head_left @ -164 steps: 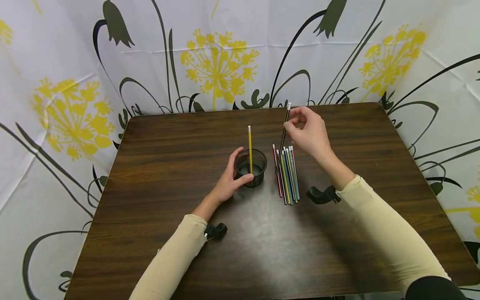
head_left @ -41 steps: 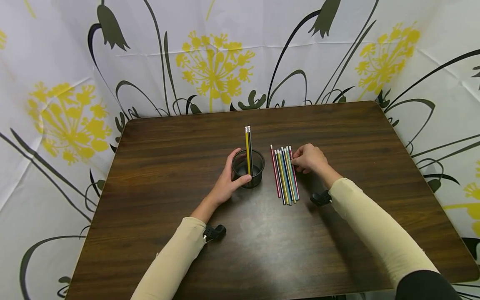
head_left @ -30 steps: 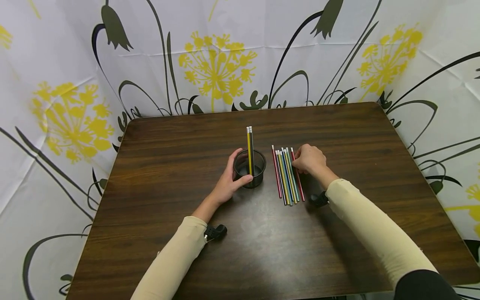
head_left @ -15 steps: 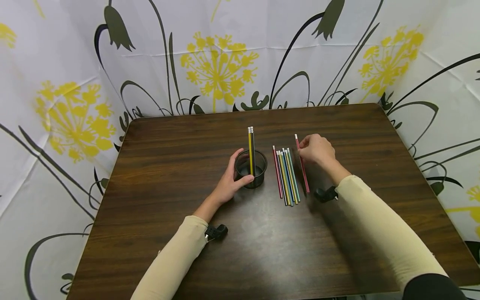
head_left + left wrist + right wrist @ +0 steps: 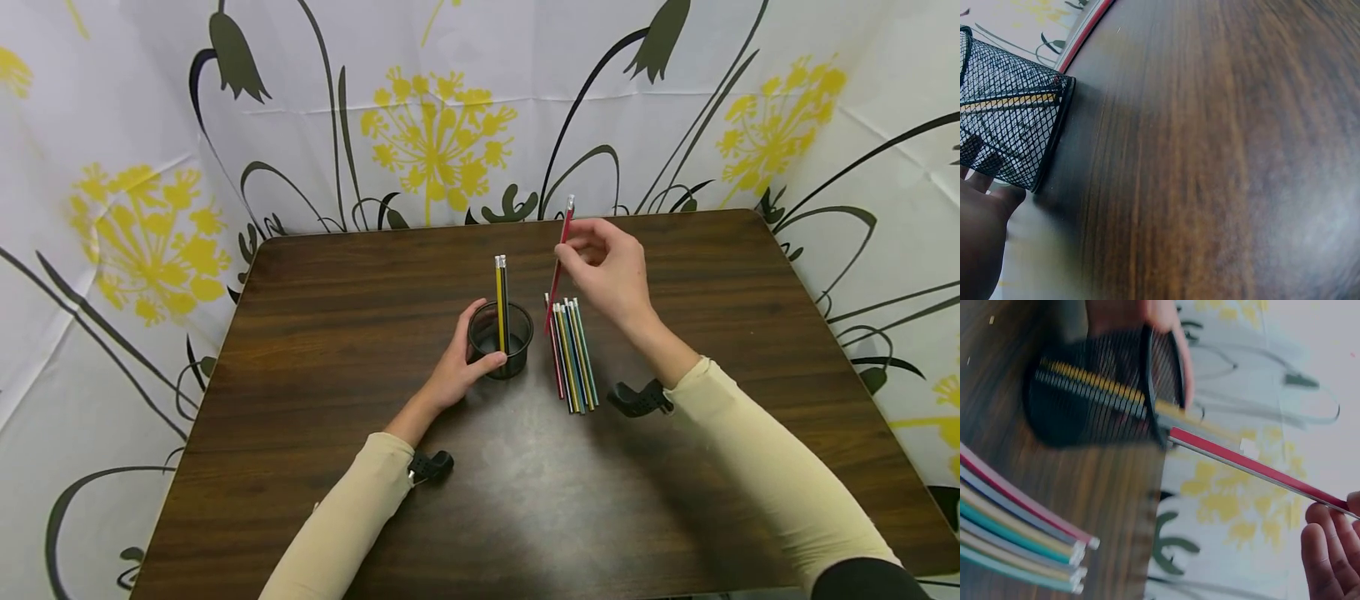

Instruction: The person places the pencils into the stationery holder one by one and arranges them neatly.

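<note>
My left hand (image 5: 457, 367) curls round a black mesh pencil cup (image 5: 517, 362), thumb at the front and fingers behind. Inside the cup stand a yellow pencil (image 5: 500, 300) and a black pencil (image 5: 506, 304), eraser ends up. Between thumb and fingers my right hand (image 5: 615, 267) pinches a red pencil (image 5: 558, 271) near its eraser end. That pencil hangs tilted in the air, its lower end above the left side of a row of pencils (image 5: 576, 358). In the right wrist view the red pencil (image 5: 1254, 465) points toward the cup's rim (image 5: 1147, 381).
The row of several pencils lies side by side on the dark wooden table (image 5: 337, 333), right of the cup. Behind the table hangs a white cloth (image 5: 525, 75) with yellow and dark plant prints. A black wrist camera (image 5: 637, 400) sits below the right wrist.
The black pencil has joined the yellow one in the cup. My right hand has pulled a red pencil off the row's right side, lifted it and carried it left. The left hand has stayed put.
</note>
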`<state>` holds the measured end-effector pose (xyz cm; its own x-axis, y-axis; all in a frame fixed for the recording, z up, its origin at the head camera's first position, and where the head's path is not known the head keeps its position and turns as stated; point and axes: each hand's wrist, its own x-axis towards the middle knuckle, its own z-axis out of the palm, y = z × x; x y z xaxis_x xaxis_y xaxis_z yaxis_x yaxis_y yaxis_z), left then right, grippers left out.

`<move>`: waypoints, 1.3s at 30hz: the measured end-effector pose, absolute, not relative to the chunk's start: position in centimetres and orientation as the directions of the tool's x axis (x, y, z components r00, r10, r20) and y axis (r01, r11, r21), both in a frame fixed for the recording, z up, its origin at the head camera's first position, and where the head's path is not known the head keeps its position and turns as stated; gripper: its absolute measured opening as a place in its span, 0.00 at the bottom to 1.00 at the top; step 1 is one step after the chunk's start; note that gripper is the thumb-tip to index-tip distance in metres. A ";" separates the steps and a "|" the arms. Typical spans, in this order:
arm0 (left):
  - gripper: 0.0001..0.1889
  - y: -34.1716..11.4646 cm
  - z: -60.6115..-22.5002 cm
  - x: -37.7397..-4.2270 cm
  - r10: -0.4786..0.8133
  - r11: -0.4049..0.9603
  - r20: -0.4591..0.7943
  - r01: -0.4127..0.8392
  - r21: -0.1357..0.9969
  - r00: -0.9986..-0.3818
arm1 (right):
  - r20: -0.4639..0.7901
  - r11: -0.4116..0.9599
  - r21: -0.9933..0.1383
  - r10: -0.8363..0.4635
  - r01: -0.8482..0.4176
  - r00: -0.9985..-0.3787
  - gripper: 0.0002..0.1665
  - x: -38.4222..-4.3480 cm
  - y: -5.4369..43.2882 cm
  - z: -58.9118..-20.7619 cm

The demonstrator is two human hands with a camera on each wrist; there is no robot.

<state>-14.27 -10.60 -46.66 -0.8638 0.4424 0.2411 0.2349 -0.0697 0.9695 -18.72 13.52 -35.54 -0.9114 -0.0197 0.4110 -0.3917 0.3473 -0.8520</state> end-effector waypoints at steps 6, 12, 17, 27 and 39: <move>0.41 -10.6 -46.6 -14.3 0.448 -0.072 0.219 0.209 0.975 -0.867 | 0.482 0.303 -0.821 -0.088 -0.484 -0.872 0.14 -17.5 10.9 -35.7; 0.42 -10.5 -46.4 -14.1 0.447 -0.050 0.187 0.184 0.982 -0.875 | 0.489 0.354 -0.771 -0.202 -0.529 -0.848 0.12 -16.5 9.3 -37.3; 0.42 -10.6 -46.4 -14.1 0.457 -0.069 0.163 0.148 0.987 -0.874 | 0.484 0.352 -0.757 -0.264 -0.550 -0.834 0.12 -16.0 8.6 -38.6; 0.43 -10.9 -48.8 -15.1 0.450 -0.069 0.165 0.150 0.986 -0.878 | 0.424 0.405 -0.756 -0.297 -0.515 -0.856 0.12 -16.0 8.1 -40.5; 0.42 -10.9 -46.1 -14.1 0.461 -0.047 0.165 0.161 0.986 -0.872 | 0.384 0.445 -0.747 -0.318 -0.494 -0.867 0.12 -16.1 7.7 -41.6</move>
<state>-14.06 -10.86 -46.13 -0.8718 0.4613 0.1646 0.1615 -0.0466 0.9858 -16.14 7.73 -41.64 -0.8670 -0.3178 0.3839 -0.4939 0.4452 -0.7469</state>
